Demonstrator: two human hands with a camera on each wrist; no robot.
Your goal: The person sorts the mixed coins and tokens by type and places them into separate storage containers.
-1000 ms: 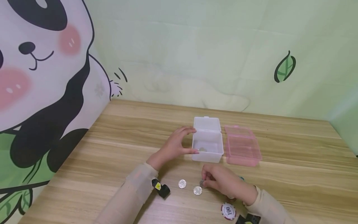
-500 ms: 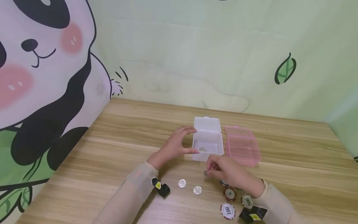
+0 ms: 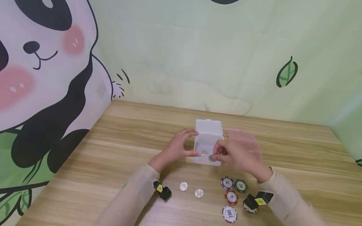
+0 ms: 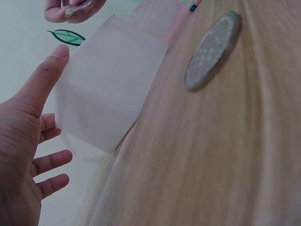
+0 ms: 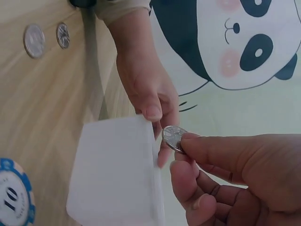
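Note:
My right hand (image 3: 236, 156) pinches a silver coin (image 5: 173, 137) between thumb and fingers, above the front rim of a white plastic box (image 3: 207, 159). The box stands with its lid (image 3: 209, 126) tipped back, and another coin (image 3: 204, 152) shows inside. At the box's left side is my left hand (image 3: 177, 147), thumb touching near the front rim and index finger at the back corner. Its fingers are spread and fairly straight in the left wrist view. Two silver coins (image 3: 183, 186) (image 3: 199, 193) lie on the table in front.
A pink translucent box (image 3: 246, 142), lid back, stands right of the white one, partly behind my right hand. Several poker chips (image 3: 231, 197) lie on the wooden table (image 3: 127, 135) at front right, one partly under the right wrist camera (image 3: 258, 200). A printed panda backdrop (image 3: 181, 62) rises behind.
My right hand has lifted the pinched coin from the table and carried it forward to the white box. The poker chips beneath that hand are uncovered. The left hand stays put.

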